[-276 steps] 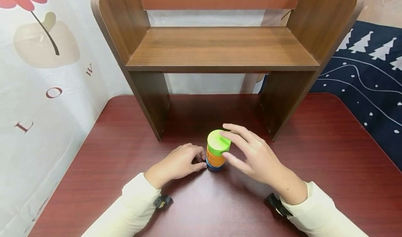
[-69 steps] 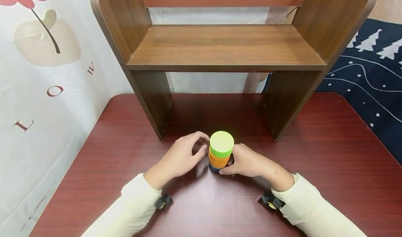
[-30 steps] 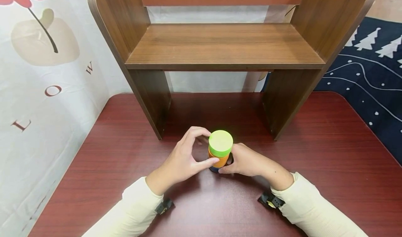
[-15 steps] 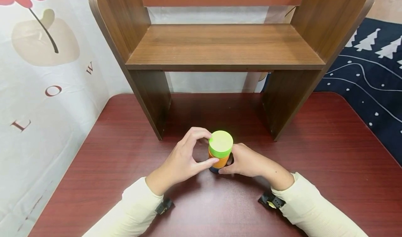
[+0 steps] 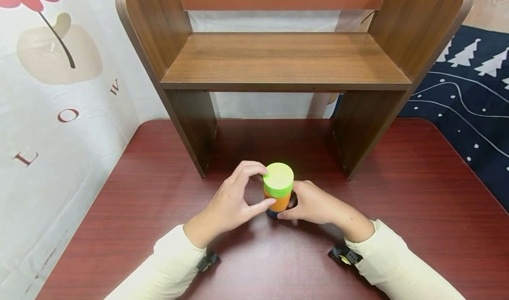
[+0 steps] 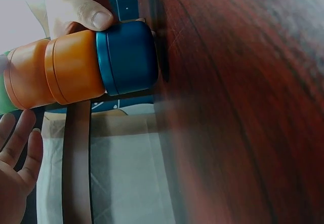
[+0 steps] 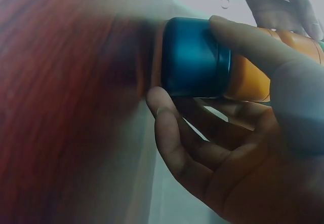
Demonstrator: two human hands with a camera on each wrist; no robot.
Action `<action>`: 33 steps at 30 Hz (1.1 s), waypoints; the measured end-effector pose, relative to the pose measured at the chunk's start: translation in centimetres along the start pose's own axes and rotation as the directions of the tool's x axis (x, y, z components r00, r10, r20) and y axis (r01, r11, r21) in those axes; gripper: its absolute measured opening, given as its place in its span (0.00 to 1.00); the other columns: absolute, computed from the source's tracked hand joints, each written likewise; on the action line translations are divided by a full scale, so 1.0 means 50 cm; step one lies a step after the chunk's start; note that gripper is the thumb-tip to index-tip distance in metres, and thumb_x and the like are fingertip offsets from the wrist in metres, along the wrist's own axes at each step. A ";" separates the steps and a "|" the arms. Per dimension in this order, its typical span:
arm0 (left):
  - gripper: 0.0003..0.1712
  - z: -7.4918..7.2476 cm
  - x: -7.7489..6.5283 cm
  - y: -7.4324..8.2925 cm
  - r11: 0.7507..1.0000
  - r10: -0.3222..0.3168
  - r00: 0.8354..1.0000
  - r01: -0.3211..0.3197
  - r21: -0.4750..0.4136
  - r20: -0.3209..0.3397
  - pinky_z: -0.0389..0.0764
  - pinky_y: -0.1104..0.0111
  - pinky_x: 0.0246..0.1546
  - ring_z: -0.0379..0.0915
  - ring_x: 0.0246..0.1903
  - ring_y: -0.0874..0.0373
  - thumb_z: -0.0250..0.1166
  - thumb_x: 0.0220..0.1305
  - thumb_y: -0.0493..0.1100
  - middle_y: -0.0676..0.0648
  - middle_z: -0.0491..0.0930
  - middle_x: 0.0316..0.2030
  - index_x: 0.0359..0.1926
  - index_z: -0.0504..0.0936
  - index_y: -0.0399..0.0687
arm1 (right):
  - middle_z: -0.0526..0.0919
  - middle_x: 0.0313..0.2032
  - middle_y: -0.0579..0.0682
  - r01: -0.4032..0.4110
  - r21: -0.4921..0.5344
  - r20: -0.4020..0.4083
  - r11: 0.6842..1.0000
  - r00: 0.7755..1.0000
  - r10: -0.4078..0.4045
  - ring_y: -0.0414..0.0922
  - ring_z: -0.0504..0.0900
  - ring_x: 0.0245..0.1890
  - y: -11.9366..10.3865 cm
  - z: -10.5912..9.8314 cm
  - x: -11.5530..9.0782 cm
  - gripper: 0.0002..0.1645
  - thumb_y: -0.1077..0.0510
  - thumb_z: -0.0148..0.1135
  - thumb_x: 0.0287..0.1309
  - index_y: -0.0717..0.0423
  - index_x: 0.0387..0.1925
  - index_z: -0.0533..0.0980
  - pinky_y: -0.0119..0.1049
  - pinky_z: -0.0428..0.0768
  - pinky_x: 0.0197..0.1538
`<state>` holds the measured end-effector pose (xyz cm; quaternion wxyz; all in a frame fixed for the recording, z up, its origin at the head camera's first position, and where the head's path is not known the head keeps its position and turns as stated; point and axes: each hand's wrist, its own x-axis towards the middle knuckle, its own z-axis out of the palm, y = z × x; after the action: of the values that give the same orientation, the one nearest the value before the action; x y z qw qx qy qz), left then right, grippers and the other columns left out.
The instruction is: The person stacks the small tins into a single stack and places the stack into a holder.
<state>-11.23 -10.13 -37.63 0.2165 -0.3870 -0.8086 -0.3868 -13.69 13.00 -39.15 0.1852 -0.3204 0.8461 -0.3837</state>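
A stack of round cups stands upright: a green cup (image 5: 279,180) on top, two orange cups (image 6: 76,67) in the middle, a dark blue cup (image 7: 195,57) at the bottom. My left hand (image 5: 232,200) holds the upper part, its index fingertip at the green cup and its thumb across the orange. In the left wrist view its other fingers lie beside the upper orange cup. Low on the other side, my right hand (image 5: 318,205) grips the stack, thumb at the blue cup's rim. Its fingers (image 7: 169,127) curl behind the blue cup and partly hide in the head view.
A brown wooden shelf unit (image 5: 286,61) stands behind the stack on the dark red table (image 5: 278,260). Its side panels come down left and right of the hands. A printed white curtain (image 5: 79,127) hangs at left, a navy one (image 5: 469,92) at right.
Earlier my right hand was at the green cup and my left at the base. The right then took the bottom, and the left rose to the upper part. Lately the stack has shifted only slightly.
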 end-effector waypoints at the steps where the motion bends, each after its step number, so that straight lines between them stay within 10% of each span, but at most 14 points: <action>1: 0.36 -0.001 0.000 0.000 1.000 0.000 1.000 0.000 0.001 0.000 0.78 0.62 0.56 0.73 0.55 0.55 0.79 0.51 0.41 0.46 0.74 0.52 0.56 0.69 0.42 | 0.82 0.22 0.40 0.000 -0.001 -0.002 1.000 1.000 0.000 0.43 0.83 0.17 0.000 0.000 0.000 0.21 0.57 0.76 0.52 0.47 0.45 0.76 0.32 0.80 0.40; 33: 0.37 -0.020 0.005 0.014 1.000 -0.025 0.997 0.025 -0.004 -0.075 0.74 0.65 0.62 0.77 0.56 0.53 0.78 0.52 0.39 0.45 0.77 0.54 0.60 0.68 0.38 | 0.87 0.40 0.39 0.048 -0.023 -0.125 0.999 0.991 -0.051 0.40 0.87 0.41 -0.020 -0.011 -0.008 0.29 0.53 0.78 0.49 0.47 0.52 0.75 0.39 0.85 0.47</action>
<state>-10.77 -10.51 -36.56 0.2413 -0.3622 -0.8041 -0.4050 -13.30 13.07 -38.01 0.1188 -0.3184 0.8517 -0.3989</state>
